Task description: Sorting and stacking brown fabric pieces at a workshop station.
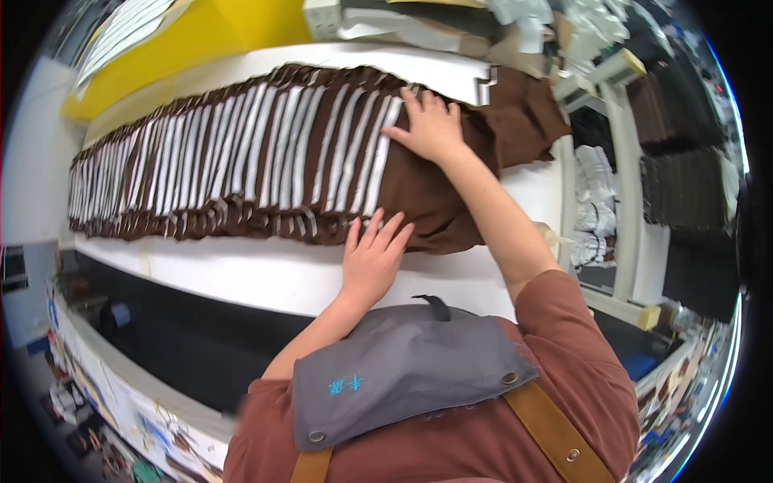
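Brown fabric pieces [423,187] overlap in a long row across the white tabletop before me, and white strips [296,151] show side by side along them. My right hand [433,127] lies spread on the plain brown piece at the row's right end, its thumb at the last white strip. At the lower edge of the same row rests my left hand [374,256], fingers apart, the fingertips on the fabric near that strip's lower end. Neither hand grips anything. At the far right, more brown fabric [525,118] extends over the table's edge.
A yellow sheet [205,54] lies behind the row. To the right stands a pale frame [622,181], with wrapped white bundles [592,205] inside it and dark stacks [682,187] beyond. A translucent nozzle-tipped bottle [549,235] is partly hidden by my right arm.
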A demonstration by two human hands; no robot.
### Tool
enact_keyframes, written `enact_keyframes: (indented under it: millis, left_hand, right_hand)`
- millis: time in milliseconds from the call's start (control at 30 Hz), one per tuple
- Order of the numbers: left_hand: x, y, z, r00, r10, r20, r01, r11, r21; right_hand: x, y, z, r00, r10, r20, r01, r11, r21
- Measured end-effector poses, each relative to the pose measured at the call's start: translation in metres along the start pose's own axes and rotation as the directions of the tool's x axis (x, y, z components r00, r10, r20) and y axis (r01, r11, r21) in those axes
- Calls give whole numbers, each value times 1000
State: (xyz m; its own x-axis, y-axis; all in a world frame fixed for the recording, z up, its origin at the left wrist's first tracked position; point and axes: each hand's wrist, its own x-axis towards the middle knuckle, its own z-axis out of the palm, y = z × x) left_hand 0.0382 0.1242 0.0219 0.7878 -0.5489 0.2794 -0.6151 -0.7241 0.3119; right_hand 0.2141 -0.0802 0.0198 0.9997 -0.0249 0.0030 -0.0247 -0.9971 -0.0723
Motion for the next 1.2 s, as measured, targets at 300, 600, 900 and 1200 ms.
enact_keyframes:
  millis: [300, 600, 900, 1200]
  left_hand:
    - [1, 3, -8, 997, -16, 81, 19, 999, -38]
    - [0, -1, -7, 996, -11, 92, 15, 999, -48]
    - [1, -1, -8, 997, 26, 79, -21, 997, -73]
    - [-2, 0, -23, 998, 25, 63, -12, 981, -196]
  right_hand:
    - [49, 131, -69, 670, 498, -551, -531, 840, 114]
    - [29, 231, -29, 528, 817, -231, -828, 555, 73]
    - [3, 176, -218, 519, 98, -849, -498, 842, -207]
    - [-116, 49, -312, 544, 511, -665, 300, 621, 724]
